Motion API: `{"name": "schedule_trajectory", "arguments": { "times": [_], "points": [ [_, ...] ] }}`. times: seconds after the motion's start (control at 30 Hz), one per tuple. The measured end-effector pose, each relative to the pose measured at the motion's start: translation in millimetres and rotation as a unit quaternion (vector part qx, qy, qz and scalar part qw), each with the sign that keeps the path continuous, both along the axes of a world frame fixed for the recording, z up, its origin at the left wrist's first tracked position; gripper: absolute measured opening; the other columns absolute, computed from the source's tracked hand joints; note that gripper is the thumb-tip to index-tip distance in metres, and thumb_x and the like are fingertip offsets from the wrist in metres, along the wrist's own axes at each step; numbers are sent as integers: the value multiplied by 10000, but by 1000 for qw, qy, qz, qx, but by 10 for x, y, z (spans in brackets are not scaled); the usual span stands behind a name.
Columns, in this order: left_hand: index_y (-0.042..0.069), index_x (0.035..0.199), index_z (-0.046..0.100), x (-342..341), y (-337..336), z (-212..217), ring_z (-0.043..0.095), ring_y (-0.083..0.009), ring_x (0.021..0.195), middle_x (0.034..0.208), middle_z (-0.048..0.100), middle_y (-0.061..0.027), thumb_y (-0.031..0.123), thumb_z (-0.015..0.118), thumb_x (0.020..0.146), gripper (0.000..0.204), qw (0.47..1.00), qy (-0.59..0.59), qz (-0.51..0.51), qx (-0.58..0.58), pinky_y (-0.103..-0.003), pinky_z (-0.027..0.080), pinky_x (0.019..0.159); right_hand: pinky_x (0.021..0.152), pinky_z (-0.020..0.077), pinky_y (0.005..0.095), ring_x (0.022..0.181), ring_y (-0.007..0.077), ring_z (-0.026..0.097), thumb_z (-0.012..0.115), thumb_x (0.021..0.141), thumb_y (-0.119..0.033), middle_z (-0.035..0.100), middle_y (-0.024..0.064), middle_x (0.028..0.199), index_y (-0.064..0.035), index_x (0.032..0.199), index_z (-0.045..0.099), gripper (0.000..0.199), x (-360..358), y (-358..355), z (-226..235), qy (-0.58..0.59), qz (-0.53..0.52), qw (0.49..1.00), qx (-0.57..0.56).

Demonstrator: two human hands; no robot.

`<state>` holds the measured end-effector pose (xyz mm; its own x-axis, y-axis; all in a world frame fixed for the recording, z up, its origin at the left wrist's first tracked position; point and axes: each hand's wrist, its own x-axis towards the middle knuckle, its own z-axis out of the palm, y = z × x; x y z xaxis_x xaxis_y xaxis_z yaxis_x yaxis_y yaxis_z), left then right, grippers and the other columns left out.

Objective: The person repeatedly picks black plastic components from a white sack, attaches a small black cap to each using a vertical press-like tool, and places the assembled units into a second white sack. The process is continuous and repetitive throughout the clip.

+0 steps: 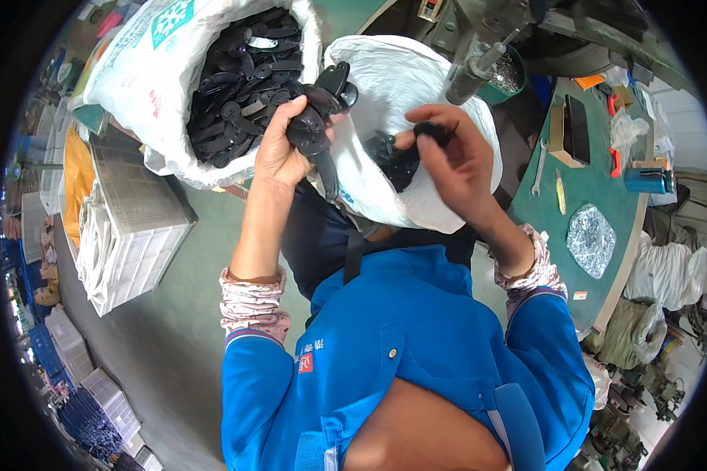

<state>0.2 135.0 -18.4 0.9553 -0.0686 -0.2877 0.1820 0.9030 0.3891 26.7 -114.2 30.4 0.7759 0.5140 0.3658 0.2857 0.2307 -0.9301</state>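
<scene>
My left hand point(279, 149) is closed around a bunch of black plastic parts point(310, 132), long flat pieces with rounded ends that stick out past the fingers. It is at the right edge of a white woven sack point(153, 86) heaped with similar black pieces point(239, 106). My right hand point(462, 161) pinches a dark rounded part point(432, 132), its exact shape partly covered by the fingers. Below that hand, a second white bag point(385, 71) gapes open, with a smaller pile of black parts point(397, 169) at its bottom.
A metal machine spindle point(475, 71) comes down beside the second bag, near a green tub of small metal pieces point(507, 74). On the green bench point(538, 212) at right lie a wrench point(540, 166) and a clear plastic bag point(591, 239). A white perforated crate point(141, 243) stands at left.
</scene>
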Motion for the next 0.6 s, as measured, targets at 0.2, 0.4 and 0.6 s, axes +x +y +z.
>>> {"name": "schedule_trajectory", "arguments": {
  "times": [0.2,0.4,0.6],
  "points": [
    [-45,999,606,26,-316,155,595,-386,1065,1050,623,-219,184,644,854,274,994,8,-74,-77,-356,575,605,803,484,334,973,247,587,566,831,102,513,145,1209,-55,1243,522,443,225,-236,-2,-210,-10,968,-133],
    [-31,1012,603,33,-622,300,644,-355,864,978,643,-194,176,634,849,265,989,20,-141,-48,-334,543,517,821,487,362,1016,301,568,607,777,125,453,165,1282,-158,1360,486,659,339,-394,56,-376,38,905,-197],
    [-17,1014,601,8,-738,302,640,-276,698,919,653,-171,149,615,841,241,986,47,-159,-22,-319,537,449,724,523,358,908,298,613,640,713,35,576,166,1109,-86,1185,611,488,390,-585,150,-540,31,822,-177]
  ]
}}
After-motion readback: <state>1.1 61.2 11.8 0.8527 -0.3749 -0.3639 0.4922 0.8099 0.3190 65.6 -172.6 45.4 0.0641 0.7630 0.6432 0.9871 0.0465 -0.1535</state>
